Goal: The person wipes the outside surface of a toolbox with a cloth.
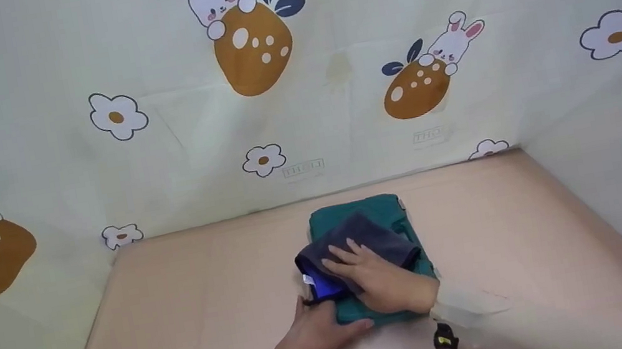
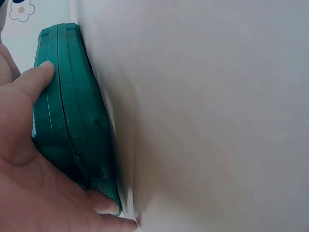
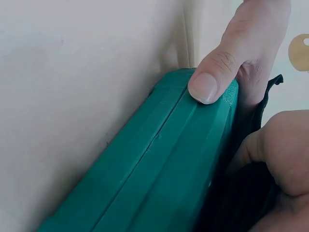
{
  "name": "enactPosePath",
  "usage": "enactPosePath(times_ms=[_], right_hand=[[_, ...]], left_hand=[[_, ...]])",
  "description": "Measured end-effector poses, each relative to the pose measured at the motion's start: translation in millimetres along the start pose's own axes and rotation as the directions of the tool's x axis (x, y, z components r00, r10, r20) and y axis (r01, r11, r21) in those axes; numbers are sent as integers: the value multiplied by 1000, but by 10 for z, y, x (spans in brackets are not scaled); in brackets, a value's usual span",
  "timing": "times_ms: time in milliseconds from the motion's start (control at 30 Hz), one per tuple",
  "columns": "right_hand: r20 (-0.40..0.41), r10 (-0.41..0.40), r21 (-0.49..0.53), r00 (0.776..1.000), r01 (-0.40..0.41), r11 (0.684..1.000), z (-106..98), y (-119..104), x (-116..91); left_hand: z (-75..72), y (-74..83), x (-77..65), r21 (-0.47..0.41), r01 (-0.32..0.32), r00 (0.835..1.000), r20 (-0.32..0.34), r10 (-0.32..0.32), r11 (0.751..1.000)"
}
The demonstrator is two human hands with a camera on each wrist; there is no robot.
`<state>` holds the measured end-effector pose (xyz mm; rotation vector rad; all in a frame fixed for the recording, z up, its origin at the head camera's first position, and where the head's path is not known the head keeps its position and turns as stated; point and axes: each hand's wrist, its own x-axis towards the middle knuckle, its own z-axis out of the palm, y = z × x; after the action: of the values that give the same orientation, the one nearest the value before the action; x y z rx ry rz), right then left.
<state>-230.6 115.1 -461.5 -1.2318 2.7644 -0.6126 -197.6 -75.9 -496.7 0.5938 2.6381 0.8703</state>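
A green hard-looking case (image 1: 325,221) lies on the table, with a seam along its side in the left wrist view. Over its top is spread a dark grey cloth (image 1: 361,230), whose turned-up corner shows bright blue and a small white tag. My left hand (image 1: 312,332) grips the case's near left corner, thumb against the near side (image 2: 79,116) and fingers round the left side. My right hand (image 1: 382,279) rests on the cloth with fingers extended. The right wrist view shows the left thumb on the case edge and part of the dark cloth (image 3: 246,198).
The table (image 1: 215,279) has a pale pinkish cover. Behind and on both sides hang pale curtains (image 1: 352,117) printed with rabbits and flowers. A black device (image 1: 444,338) sits by my right wrist.
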Motion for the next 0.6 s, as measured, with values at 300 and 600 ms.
enactPosePath(times_ms=[300, 600], right_hand=[[18, -18, -8, 1000, 18, 1000, 20, -8, -60], [45, -45, 10, 998, 45, 999, 5, -9, -140]], left_hand=[[-7, -2, 10, 2, 15, 999, 30, -15, 1000], [-11, 1, -40, 30, 14, 999, 29, -15, 999]])
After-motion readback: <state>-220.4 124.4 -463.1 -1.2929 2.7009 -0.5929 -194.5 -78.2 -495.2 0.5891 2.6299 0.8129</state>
